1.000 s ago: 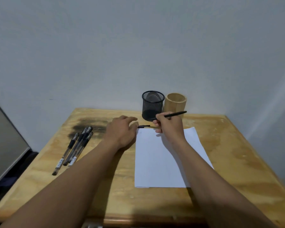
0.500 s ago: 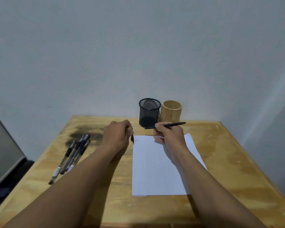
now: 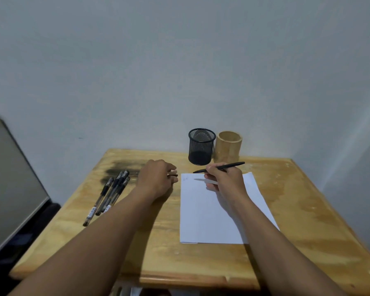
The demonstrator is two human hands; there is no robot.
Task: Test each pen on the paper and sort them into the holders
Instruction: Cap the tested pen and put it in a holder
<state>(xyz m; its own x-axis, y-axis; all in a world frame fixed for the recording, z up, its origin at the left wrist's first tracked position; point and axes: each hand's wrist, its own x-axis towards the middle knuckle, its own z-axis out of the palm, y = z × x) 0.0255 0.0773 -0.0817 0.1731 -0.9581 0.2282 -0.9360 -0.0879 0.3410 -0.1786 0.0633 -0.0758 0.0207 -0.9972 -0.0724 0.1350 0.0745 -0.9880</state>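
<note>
Early stage: right hand (image 3: 224,178) fingers pinch a black pen (image 3: 219,167) over paper (image 3: 212,216) w/ one faint scribble (image 3: 185,178) at top-left corner. Left hand (image 3: 157,180) curled on pen cap (image 3: 174,175). Mesh holder (image 3: 201,146) & bamboo holder (image 3: 229,146), bench back edge, look empty; pens (image 3: 110,192) near left edge await.

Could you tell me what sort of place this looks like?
Probably a plain home or office desk corner: a small wooden table against a bare wall, with a mesh holder and paper.

Fresh small scribble (image 3: 185,178) on paper (image 3: 212,221) top-left corner, pen (image 3: 219,167) tip lifted away.
</note>
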